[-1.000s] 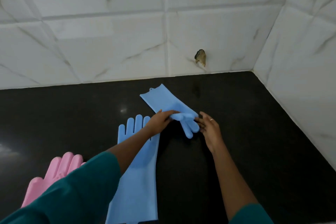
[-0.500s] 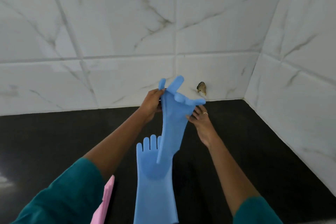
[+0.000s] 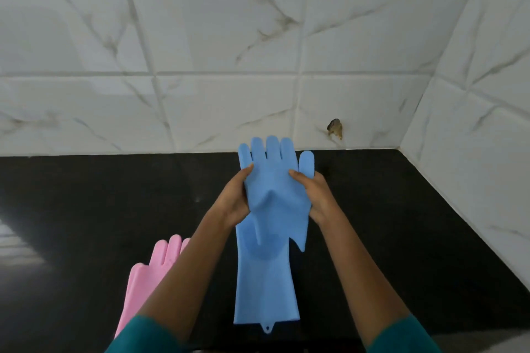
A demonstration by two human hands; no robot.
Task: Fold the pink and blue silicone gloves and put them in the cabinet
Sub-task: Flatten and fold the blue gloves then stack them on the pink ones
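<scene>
A black polished stone counter (image 3: 86, 209) fills the lower half of the view, meeting a white marble-patterned tiled wall (image 3: 200, 37) along its back edge and a second tiled wall along its right edge, so the two form a corner at the far right. Most of the counter surface is bare – wide open room to the left and to the right of the arms. A small brown chipped spot (image 3: 335, 127) marks the back wall just above the counter's back edge, near the corner.

Both bare hands are raised above the middle of the counter, gripping one blue silicone glove (image 3: 275, 180) between them. The left hand (image 3: 233, 203) pinches its left side and the right hand (image 3: 317, 198) pinches its right side, thumbs pressed on the near face. The glove's fingers point up toward the back wall and its cuff hangs down loosely.

Below it, a second blue silicone glove (image 3: 266, 289) lies flat along the counter, its cuff toward the front edge with a small hanging tab at the end; its finger end is hidden behind the held glove. To the left, near the front edge, pink silicone gloves (image 3: 149, 275) lie flat with fingers pointing away, partly covered by the left forearm – how many are there cannot be told. Teal sleeves (image 3: 137, 335) show at the bottom.
</scene>
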